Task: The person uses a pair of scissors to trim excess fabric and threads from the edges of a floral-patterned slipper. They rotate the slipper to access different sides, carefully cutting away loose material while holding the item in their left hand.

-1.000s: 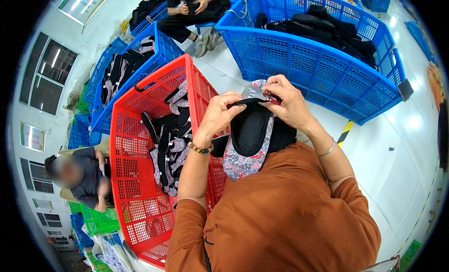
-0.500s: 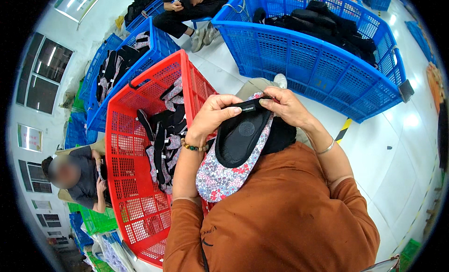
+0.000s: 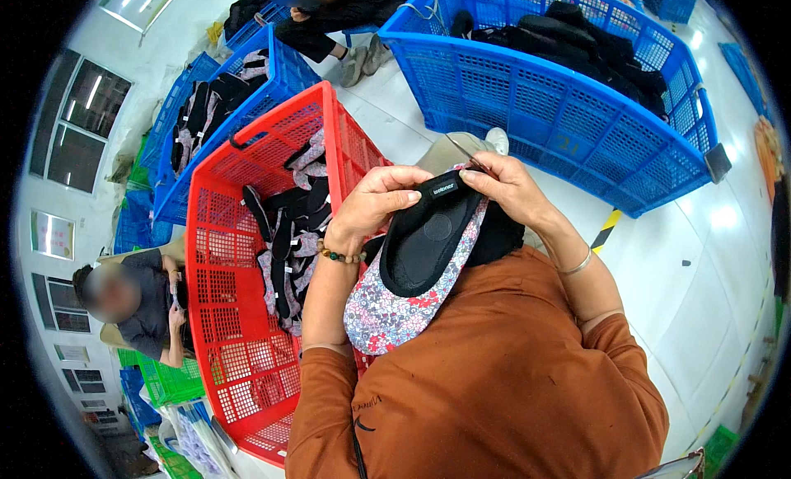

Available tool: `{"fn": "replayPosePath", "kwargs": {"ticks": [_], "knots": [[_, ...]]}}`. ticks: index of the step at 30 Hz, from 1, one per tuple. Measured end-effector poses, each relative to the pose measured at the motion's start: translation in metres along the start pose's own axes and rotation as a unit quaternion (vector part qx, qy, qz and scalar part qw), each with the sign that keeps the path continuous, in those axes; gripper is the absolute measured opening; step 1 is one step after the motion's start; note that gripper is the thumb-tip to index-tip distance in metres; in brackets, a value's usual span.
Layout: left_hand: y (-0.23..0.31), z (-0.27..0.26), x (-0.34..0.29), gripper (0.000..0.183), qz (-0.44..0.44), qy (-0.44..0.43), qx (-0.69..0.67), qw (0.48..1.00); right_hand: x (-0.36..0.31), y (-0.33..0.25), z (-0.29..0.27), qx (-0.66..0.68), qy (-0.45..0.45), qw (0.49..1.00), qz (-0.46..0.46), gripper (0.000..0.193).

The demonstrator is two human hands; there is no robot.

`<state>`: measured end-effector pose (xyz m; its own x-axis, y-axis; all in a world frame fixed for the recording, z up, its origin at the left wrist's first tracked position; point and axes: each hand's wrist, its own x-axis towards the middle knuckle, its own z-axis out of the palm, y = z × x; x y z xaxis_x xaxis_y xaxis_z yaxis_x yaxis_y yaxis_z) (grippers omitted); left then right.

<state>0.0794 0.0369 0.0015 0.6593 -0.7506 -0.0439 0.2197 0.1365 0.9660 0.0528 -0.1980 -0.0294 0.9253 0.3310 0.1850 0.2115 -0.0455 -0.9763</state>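
Note:
A slipper (image 3: 401,318) with a floral pink, grey and red upper and a black lining hangs in front of my chest, its toe toward me. My left hand (image 3: 381,200) pinches the left side of its black heel rim, thumb on the inside by a small label. On the other side of that rim is my right hand (image 3: 509,189), thumb pressed on the edge. A thin, dark, pointed metal tool (image 3: 464,151) sticks out by the right fingers; its kind is unclear. Black material (image 3: 497,238) lies on my lap behind the slipper.
A red crate (image 3: 218,277) with several floral and black slippers stands at my left. Ahead right is a large blue crate (image 3: 527,96) of black items; another blue crate (image 3: 272,79) stands far left. A person (image 3: 148,302) works at left, another (image 3: 346,17) sits ahead.
The slipper's heel rim has tilted so its label shows more fully. The thin metal tool now shows above my right fingers. My hands keep nearly the same place.

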Motion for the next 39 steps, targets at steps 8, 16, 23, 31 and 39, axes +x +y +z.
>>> {"fn": "replayPosePath", "kwargs": {"ticks": [8, 16, 23, 31, 39], "knots": [[0.050, 0.040, -0.007, 0.017, 0.166, 0.131, 0.419, 0.883, -0.004, -0.022, -0.014, 0.030, 0.128, 0.987, -0.092, 0.039], [0.049, 0.038, 0.000, 0.016, 0.302, 0.175, 0.459, 0.817, -0.017, -0.038, 0.000, 0.070, 0.019, 0.995, -0.069, 0.064], [-0.004, 0.026, -0.006, 0.014, 0.243, 0.218, 0.313, 0.892, -0.020, -0.016, 0.029, -0.084, 0.117, 0.976, -0.165, 0.032], [-0.033, 0.021, -0.038, 0.021, 0.083, 0.313, 0.111, 0.939, -0.017, 0.000, 0.048, -0.155, 0.178, 0.949, -0.211, 0.032], [-0.032, 0.034, -0.037, 0.030, 0.240, 0.162, -0.282, 0.914, -0.020, 0.000, 0.062, -0.173, 0.149, 0.953, -0.200, 0.031]]}}
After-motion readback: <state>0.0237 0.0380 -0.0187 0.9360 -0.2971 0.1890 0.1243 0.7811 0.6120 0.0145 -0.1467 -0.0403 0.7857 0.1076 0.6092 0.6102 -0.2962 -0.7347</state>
